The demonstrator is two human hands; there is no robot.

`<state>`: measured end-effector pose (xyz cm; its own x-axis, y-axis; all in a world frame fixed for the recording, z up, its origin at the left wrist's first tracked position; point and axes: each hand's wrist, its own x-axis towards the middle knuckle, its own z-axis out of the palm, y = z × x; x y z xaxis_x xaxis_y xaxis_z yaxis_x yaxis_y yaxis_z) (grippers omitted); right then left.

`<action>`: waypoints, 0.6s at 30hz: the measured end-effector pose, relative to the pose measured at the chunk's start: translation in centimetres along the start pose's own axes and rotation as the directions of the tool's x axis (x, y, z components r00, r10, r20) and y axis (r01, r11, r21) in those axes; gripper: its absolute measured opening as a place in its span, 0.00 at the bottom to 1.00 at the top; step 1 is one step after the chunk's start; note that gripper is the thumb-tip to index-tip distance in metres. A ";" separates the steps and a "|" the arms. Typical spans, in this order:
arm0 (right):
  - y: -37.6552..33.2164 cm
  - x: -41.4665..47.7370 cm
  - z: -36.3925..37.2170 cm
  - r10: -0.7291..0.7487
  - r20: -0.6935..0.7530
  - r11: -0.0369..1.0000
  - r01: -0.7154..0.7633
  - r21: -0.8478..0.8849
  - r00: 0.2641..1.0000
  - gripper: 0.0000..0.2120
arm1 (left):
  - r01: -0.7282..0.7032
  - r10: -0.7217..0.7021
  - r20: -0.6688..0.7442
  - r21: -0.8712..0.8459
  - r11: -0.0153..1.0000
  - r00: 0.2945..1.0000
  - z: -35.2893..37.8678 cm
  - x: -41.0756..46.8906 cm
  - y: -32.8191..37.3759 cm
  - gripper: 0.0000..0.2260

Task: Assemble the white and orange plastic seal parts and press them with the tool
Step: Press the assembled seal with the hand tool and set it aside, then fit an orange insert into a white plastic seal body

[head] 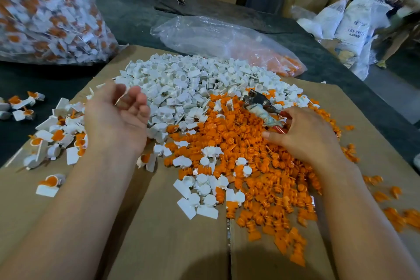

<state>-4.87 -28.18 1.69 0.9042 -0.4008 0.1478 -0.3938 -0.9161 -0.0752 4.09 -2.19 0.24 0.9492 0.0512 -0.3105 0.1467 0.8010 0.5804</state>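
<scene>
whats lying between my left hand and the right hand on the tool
In the head view, loose parts cover the cardboard there: white parts nearer the left hand, orange parts nearer the right hand gripping the tool.

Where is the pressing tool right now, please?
In the head view, right of centre, the tool lies on the orange parts beside the white pile, its red handles held by the right hand.

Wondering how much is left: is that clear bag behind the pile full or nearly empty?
Nearly empty: the clear bag lies slumped flat, with orange pieces only at its right end.
</scene>
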 end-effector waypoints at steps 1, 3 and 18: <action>0.1 0.0 0.0 -0.005 0.010 1.000 0.005 -0.003 1.000 0.36 | -0.094 0.093 0.016 0.235 0.967 0.996 0.4 -0.7 -0.3 0.07; 0.3 0.1 -0.1 -0.016 0.030 1.000 0.016 0.003 0.999 0.38 | -0.324 0.264 0.194 0.665 0.672 0.945 1.1 -2.0 -0.9 0.06; 0.7 0.5 0.4 -0.050 0.072 0.999 0.051 -0.006 0.996 0.44 | -0.360 0.138 0.460 0.819 -0.446 0.877 0.8 -2.4 -2.2 0.05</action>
<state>-4.61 -28.99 1.28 0.9324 -0.3525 0.0796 -0.3483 -0.9353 -0.0618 1.72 -4.55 0.33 0.9808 -0.1193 0.1539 -0.1789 -0.8645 0.4697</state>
